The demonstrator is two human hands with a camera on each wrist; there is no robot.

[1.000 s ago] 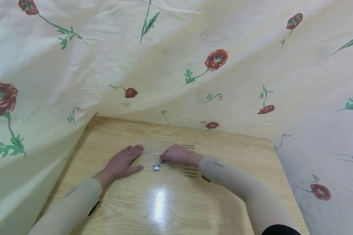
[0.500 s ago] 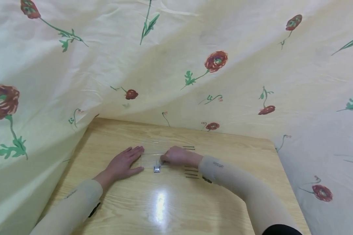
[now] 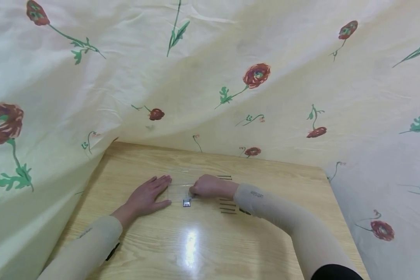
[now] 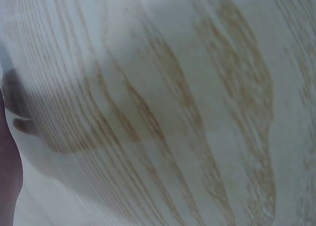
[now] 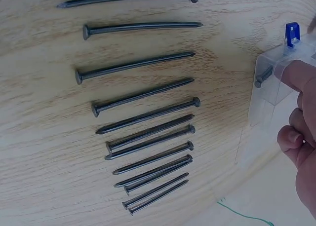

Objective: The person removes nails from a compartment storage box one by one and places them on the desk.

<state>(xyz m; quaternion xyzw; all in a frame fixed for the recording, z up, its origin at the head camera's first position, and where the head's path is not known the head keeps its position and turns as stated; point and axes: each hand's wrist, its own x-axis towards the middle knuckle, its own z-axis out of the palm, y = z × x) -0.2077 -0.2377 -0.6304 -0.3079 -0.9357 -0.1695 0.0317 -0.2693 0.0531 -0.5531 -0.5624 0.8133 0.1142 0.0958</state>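
A clear plastic box point(image 3: 177, 189) with compartments lies on the wooden table, its blue latch point(image 5: 292, 34) on the near side. My left hand point(image 3: 145, 196) rests flat at the box's left edge, fingers straight and thumb spread. In the left wrist view only part of that hand point(image 4: 10, 167) shows at the left border. Over the box's right half, my right hand point(image 3: 208, 186) has its fingers curled. One digit reaches into a compartment and covers one end of a nail point(image 5: 263, 78); the grip behind it is partly hidden.
Several loose steel nails point(image 5: 143, 92) lie in a rough row to the right of the box, some under the right wrist in the head view. Flowered cloth point(image 3: 203, 97) hangs behind and beside the table point(image 3: 259, 241).
The head view has tilted slightly, so everything sits a little lower. Both hands keep nearly the same place at the box; the right hand shifts very slightly.
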